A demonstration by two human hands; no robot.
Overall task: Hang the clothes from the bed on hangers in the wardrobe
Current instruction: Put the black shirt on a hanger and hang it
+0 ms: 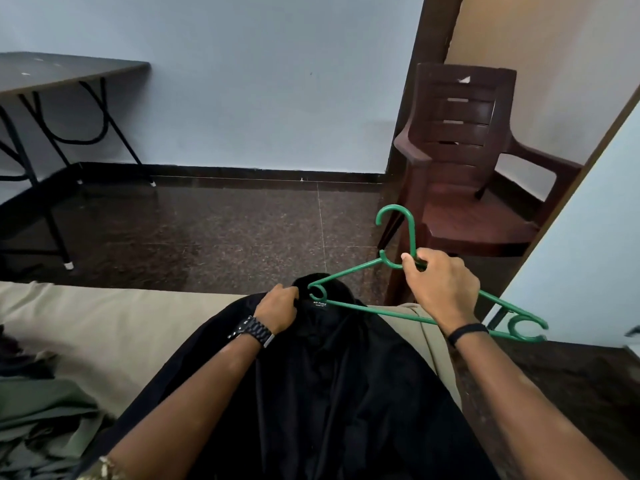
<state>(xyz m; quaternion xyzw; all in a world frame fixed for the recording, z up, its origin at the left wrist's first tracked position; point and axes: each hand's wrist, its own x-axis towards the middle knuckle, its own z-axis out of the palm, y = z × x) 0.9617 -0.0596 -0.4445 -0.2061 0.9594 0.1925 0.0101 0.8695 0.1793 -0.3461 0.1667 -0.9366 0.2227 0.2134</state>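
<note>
A black shirt (332,375) lies spread on the beige bed (104,317), its collar toward the bed's far edge. My left hand (278,308) grips the collar on its left side. A green plastic hanger (367,308) is held just above the collar, tilted, with its left end at the neck opening. My right hand (440,285) grips the hanger at the base of its hook. An olive-green garment (45,410) lies crumpled on the bed at the lower left.
A dark brown plastic chair (464,174) stands right of the bed beside a door frame. A folding table (59,74) with black legs stands at the far left. Dark speckled floor (225,237) lies between bed and wall.
</note>
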